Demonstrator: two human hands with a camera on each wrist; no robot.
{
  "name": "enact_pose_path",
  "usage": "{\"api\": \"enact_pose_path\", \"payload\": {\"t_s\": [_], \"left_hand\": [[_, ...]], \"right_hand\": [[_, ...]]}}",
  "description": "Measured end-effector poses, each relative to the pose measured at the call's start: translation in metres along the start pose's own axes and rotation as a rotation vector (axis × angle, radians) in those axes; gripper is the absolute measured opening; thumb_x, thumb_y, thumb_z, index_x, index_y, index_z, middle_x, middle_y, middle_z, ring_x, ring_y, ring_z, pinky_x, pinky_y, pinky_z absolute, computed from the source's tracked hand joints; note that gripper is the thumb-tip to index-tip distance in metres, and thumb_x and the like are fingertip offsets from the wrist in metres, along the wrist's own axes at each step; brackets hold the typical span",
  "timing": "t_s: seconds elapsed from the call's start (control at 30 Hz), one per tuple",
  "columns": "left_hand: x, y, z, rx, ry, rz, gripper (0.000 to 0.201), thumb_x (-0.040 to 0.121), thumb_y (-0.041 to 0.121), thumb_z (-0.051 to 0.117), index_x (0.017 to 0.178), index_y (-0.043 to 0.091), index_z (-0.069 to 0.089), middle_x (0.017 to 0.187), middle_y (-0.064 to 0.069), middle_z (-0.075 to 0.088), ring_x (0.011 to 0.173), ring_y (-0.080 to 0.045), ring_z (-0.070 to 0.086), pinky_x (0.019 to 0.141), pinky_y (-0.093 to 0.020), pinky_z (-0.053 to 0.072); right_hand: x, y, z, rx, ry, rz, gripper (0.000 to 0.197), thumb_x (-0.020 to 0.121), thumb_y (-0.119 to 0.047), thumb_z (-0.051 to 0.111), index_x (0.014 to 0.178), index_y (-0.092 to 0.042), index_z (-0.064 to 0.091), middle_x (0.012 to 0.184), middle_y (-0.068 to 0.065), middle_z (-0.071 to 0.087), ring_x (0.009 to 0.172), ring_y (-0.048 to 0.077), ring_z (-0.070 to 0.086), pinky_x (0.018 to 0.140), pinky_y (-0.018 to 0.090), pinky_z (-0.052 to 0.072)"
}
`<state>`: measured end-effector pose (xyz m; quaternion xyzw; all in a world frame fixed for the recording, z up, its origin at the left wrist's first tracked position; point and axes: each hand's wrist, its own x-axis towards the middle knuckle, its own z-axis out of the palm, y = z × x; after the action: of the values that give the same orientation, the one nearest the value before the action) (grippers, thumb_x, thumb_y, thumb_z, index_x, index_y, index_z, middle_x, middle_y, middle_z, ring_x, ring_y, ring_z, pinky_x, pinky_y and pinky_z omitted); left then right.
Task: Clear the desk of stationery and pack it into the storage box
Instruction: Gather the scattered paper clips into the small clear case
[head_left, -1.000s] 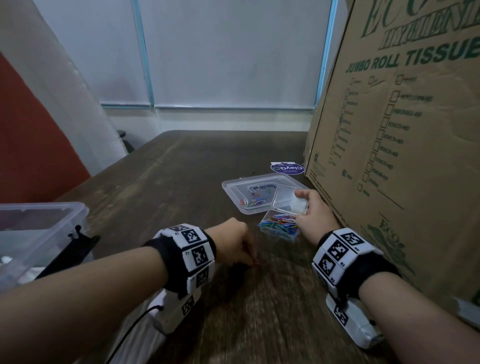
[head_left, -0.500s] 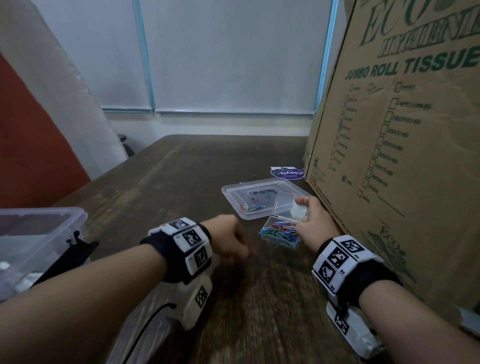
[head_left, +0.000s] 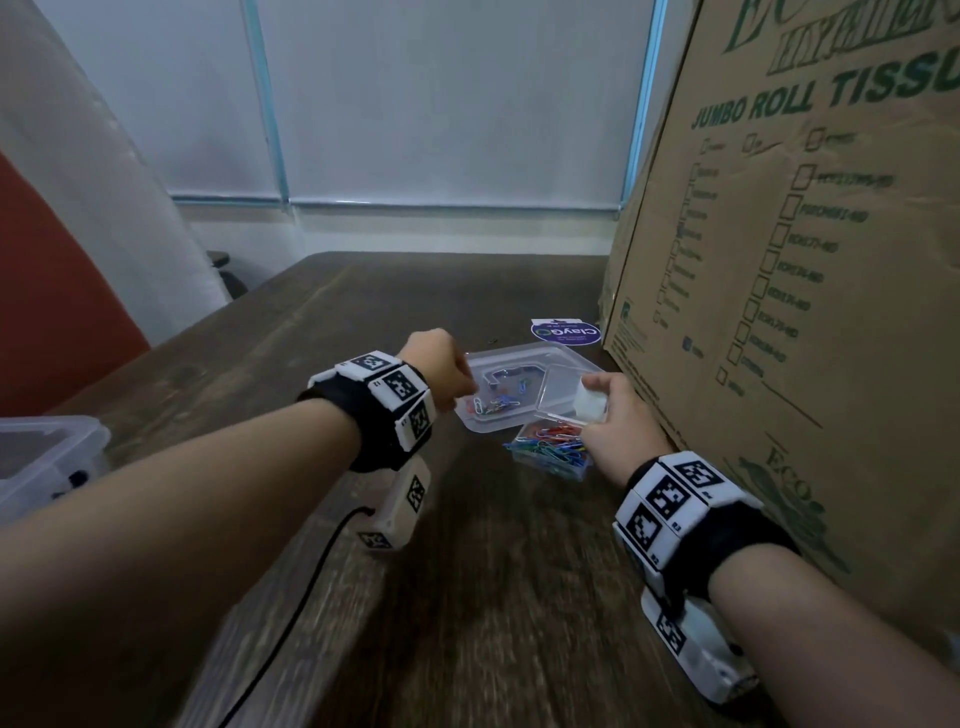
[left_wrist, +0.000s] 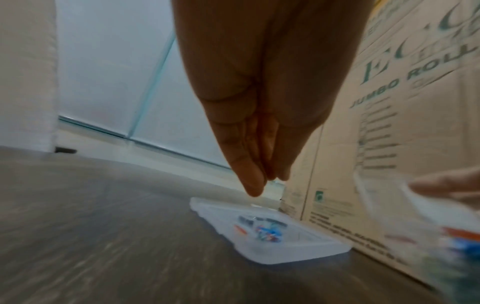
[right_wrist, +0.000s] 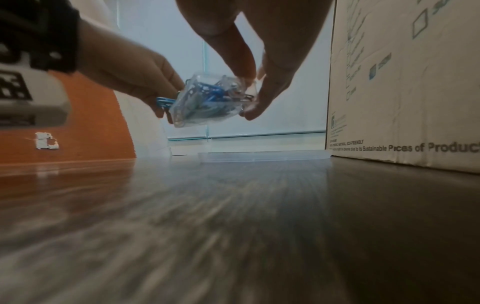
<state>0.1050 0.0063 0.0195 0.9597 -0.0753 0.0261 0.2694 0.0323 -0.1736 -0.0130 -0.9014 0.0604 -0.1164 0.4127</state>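
Observation:
A small clear box of coloured paper clips (head_left: 549, 450) is tilted just above the desk, its lid up. My right hand (head_left: 593, 411) grips it by the lid end; the right wrist view shows the box (right_wrist: 211, 100) held between thumb and fingers (right_wrist: 262, 102). My left hand (head_left: 464, 396) hovers over the near left corner of a flat clear tray (head_left: 524, 357) holding a few loose clips (head_left: 496, 406). Its fingertips (left_wrist: 255, 185) are pinched together. A blue paper clip (right_wrist: 165, 101) shows at them, next to the box. The clear storage box (head_left: 49, 452) sits at the far left.
A tall cardboard carton (head_left: 779, 291) stands along the desk's right side, close behind my right hand. A purple round label (head_left: 566, 332) lies beyond the tray. A black cable (head_left: 291, 623) trails from my left wrist. A curtain and window lie past the dark wooden desk (head_left: 493, 597).
My left hand lifted off the desk in front of me and moved forward and right to the tray and the clip box. My right hand kept hold of the box.

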Motion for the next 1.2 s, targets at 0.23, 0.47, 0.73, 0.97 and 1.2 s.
{"api": "enact_pose_path", "payload": {"t_s": [0.23,0.47,0.73,0.97,1.2], "left_hand": [[0.043,-0.021,0.031,0.203,-0.062,-0.209,0.030,0.091,0.030,0.058,0.095,0.001,0.062,0.110,-0.018,0.066,0.099,-0.030,0.064,0.081,-0.030,0.050],[0.128,-0.084,0.068,0.426,-0.217,-0.362,0.050,0.056,0.043,0.076,0.099,0.020,0.065,0.109,-0.006,0.067,0.096,-0.032,0.066,0.084,-0.048,0.054],[0.046,-0.054,-0.028,0.129,0.071,-0.329,0.048,0.082,0.040,0.065,0.106,-0.001,0.062,0.107,-0.018,0.066,0.101,-0.035,0.064,0.085,-0.039,0.051],[0.007,-0.002,-0.115,0.150,0.346,0.022,0.031,0.096,0.027,0.047,0.120,0.007,0.049,0.121,-0.017,0.060,0.110,-0.034,0.055,0.088,-0.033,0.041],[-0.025,0.026,-0.113,0.364,0.250,0.264,0.036,0.098,0.035,0.041,0.117,0.008,0.056,0.114,-0.014,0.065,0.106,-0.031,0.057,0.077,-0.028,0.035]], "right_hand": [[0.027,0.002,0.007,0.033,0.063,0.017,0.056,0.081,0.007,0.049,0.133,-0.012,0.038,0.139,0.009,0.042,0.128,0.024,0.041,0.103,0.029,0.034],[0.047,0.003,0.008,0.015,0.130,0.011,0.055,0.081,0.004,0.054,0.133,-0.007,0.038,0.138,0.012,0.043,0.128,0.025,0.041,0.103,0.029,0.033],[0.039,0.000,0.004,0.042,0.279,0.051,0.057,0.082,0.007,0.053,0.134,-0.006,0.037,0.141,0.013,0.039,0.124,0.026,0.043,0.091,0.025,0.033],[0.016,0.004,-0.005,0.063,0.285,0.094,0.060,0.080,0.010,0.055,0.135,-0.006,0.037,0.142,0.015,0.038,0.124,0.029,0.045,0.099,0.033,0.039],[0.001,0.008,-0.012,0.080,0.271,0.125,0.061,0.081,0.010,0.054,0.136,-0.008,0.035,0.143,0.014,0.035,0.127,0.030,0.043,0.101,0.037,0.040]]}}
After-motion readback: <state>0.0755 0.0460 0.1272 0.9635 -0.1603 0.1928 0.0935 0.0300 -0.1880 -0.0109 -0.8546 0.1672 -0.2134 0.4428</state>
